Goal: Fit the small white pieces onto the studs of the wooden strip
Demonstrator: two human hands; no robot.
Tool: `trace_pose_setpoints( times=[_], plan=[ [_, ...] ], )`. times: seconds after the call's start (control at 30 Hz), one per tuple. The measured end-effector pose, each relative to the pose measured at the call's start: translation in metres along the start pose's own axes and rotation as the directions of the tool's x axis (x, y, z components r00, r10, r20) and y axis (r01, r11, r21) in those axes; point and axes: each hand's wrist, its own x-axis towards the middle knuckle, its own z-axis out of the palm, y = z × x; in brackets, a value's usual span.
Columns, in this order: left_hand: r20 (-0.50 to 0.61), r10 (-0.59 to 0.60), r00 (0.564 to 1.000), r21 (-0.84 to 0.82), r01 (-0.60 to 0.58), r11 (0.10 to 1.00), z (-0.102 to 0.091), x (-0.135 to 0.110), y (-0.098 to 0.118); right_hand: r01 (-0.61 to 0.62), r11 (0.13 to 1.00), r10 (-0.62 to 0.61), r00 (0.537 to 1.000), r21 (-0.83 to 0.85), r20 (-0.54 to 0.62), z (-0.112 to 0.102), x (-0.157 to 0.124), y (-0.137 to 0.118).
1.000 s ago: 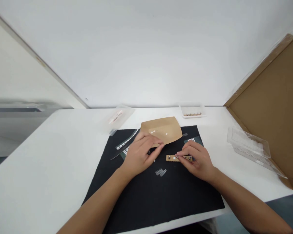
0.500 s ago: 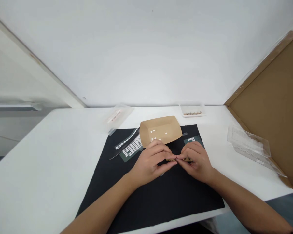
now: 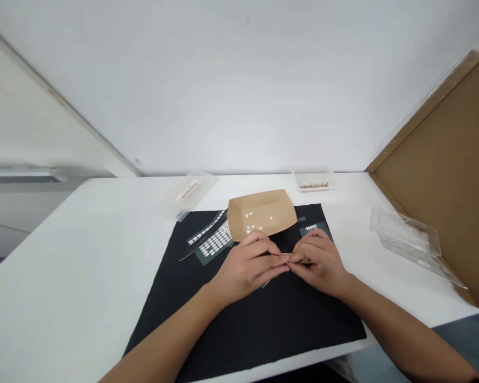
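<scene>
My left hand [image 3: 251, 263] and my right hand [image 3: 318, 260] meet fingertip to fingertip over the black mat [image 3: 247, 319]. Both pinch a small tan strip with metal pins, which their fingers almost wholly hide; only a sliver shows under the right fingers. Just behind the hands stands a brown paper tray [image 3: 262, 214] with several small white pieces inside. A clear little tube peeks out under my left hand.
Dark sheets of white stickers [image 3: 213, 242] and thin tweezers lie left of the tray. A clear lidded box [image 3: 191, 192], a small clear tray of parts [image 3: 313, 181], a clear blister tray [image 3: 407, 239] and a cardboard panel [image 3: 443, 165] ring the white table.
My left hand moved right from the sticker sheets and joined the right hand on the tan strip, which is now covered. The sticker sheets are uncovered.
</scene>
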Motion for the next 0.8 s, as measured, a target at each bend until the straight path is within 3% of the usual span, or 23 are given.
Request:
trace_pose_setpoints(
  times=[0.57, 0.8],
  plan=[
    [0.118, 0.038, 0.992, 0.043, -0.044, 0.998, -0.009, 0.0, -0.006, 0.008, 0.99, 0.03, 0.963, -0.139, 0.268, -0.003, 0.001, 0.003],
    [0.155, 0.02, 0.988, 0.029, -0.025, 0.999, -0.011, 0.001, -0.009, 0.034, 0.982, 0.019, 0.962, -0.188, 0.274, -0.006, 0.002, 0.002]
  ],
)
